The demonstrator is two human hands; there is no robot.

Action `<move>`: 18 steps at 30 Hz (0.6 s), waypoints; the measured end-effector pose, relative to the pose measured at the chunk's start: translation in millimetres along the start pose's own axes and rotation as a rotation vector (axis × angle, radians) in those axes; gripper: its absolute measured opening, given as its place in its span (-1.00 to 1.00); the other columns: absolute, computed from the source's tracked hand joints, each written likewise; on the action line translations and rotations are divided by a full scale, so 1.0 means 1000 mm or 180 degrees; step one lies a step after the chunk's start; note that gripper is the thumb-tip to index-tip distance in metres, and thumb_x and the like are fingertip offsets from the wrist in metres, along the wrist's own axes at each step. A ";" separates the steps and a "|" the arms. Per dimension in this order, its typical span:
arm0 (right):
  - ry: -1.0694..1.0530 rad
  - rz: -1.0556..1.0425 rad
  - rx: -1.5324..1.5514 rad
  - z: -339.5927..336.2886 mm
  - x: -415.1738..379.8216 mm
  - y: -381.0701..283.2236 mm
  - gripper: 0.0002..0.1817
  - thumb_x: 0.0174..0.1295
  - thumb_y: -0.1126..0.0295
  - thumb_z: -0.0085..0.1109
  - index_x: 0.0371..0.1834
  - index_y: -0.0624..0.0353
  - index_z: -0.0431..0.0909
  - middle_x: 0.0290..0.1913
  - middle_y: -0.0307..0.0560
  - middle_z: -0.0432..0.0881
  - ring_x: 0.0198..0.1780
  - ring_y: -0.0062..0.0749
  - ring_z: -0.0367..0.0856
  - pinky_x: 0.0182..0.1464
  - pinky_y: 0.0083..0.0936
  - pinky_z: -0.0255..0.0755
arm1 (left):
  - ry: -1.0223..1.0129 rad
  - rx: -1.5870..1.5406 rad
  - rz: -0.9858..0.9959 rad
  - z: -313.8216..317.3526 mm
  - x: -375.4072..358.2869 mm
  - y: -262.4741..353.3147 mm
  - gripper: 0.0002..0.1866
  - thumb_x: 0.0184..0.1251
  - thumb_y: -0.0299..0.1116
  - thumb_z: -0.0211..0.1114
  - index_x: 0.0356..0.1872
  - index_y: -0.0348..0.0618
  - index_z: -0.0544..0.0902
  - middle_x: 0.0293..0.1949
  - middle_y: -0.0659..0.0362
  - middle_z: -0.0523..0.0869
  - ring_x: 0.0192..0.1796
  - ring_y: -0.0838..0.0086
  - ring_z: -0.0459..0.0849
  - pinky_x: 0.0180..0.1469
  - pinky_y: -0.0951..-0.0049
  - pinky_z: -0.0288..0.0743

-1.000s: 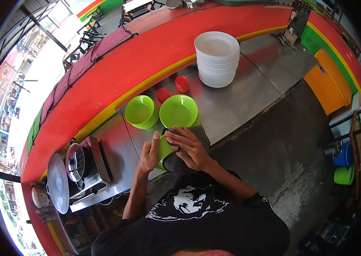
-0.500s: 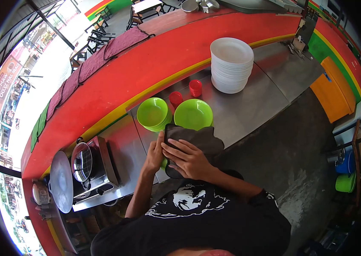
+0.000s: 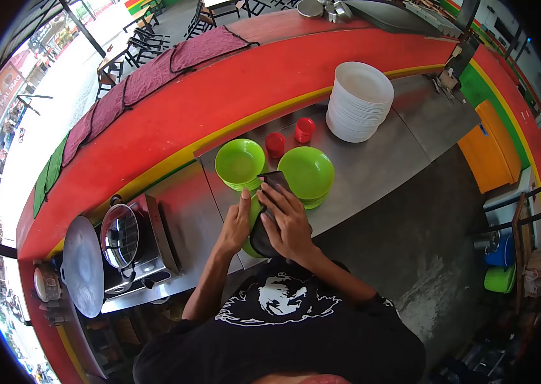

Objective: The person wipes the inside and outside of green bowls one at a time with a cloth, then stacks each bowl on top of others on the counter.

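Wiping a green bowl [image 3: 252, 221] with a dark cloth [image 3: 264, 233], held just above the near edge of the steel table [image 3: 373, 160]. Left hand [image 3: 237, 225] grips the bowl's rim from its 9 o'clock side, fingers curled on it, thumb up along the edge. Right hand [image 3: 286, 221] lies flat on the cloth, fingers spread, pressing it into the bowl. Step in hand looks like the drying or wiping stroke, mid-bowl. Next move likely calls for turning the bowl under the cloth while the left hand keeps the rim steady. At 12 o'clock of the bowl sits a stack of green bowls [image 3: 240, 163], at 1 o'clock a second green stack [image 3: 307, 173]. Two red cups [image 3: 290, 137] stand just behind them. Farther at 1 o'clock, a tall stack of white plates [image 3: 360, 99]. At 9 o'clock, a stove with a pot [image 3: 123, 237].
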State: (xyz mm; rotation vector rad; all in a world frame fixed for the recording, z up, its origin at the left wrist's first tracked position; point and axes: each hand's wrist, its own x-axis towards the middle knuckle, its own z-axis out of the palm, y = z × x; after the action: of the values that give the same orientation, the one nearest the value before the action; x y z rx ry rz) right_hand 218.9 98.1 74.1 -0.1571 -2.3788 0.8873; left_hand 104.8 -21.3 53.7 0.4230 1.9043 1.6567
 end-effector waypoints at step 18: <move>0.0480 0.0161 -0.0923 0.022 -0.050 -0.018 -0.39 0.34 0.37 0.16 0.50 0.12 0.44 0.60 0.04 0.27 0.64 0.15 0.09 0.58 0.06 0.00 | 0.0034 -0.1427 -0.0605 0.016 0.001 0.011 -0.27 0.70 0.20 -0.17 -0.21 -0.31 0.72 -0.39 0.27 0.70 -0.42 0.69 0.55 -0.44 0.57 0.38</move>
State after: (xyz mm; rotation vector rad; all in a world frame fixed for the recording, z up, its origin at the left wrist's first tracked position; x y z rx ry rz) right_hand 249.0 57.0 47.8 -0.3857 -2.3573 0.5277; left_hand 112.3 -6.6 63.2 0.0503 1.4650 1.8843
